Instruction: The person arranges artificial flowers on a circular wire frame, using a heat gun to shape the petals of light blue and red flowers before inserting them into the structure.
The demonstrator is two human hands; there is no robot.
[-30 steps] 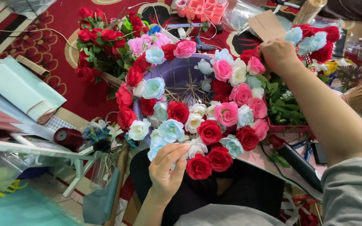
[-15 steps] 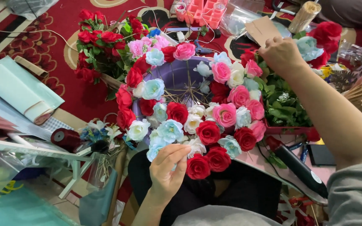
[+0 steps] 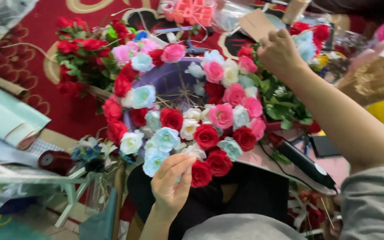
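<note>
A purple basket (image 3: 170, 78) is ringed with red, pink, white and pale blue fabric roses and rests in front of me. My left hand (image 3: 170, 186) is at its near edge, thumb and fingers pinched on a pale blue rose (image 3: 153, 161) beside a red rose (image 3: 201, 173). My right hand (image 3: 280, 52) reaches to the far right of the basket, fingers curled shut over loose green leaves and flowers (image 3: 285, 102). Nothing shows inside that fist.
A black glue gun (image 3: 303, 162) lies right of the basket. A bunch of red roses (image 3: 81, 53) sits at the far left on red carpet. Teal paper rolls (image 3: 5, 115), a red ribbon spool (image 3: 54, 160), a pink plastic piece (image 3: 192, 11) and cardboard (image 3: 256, 24) surround the work.
My right hand has drawn back from the pale blue flowers at the far right toward the basket's rim. My left hand stays at the near edge, fingers now pinched tighter.
</note>
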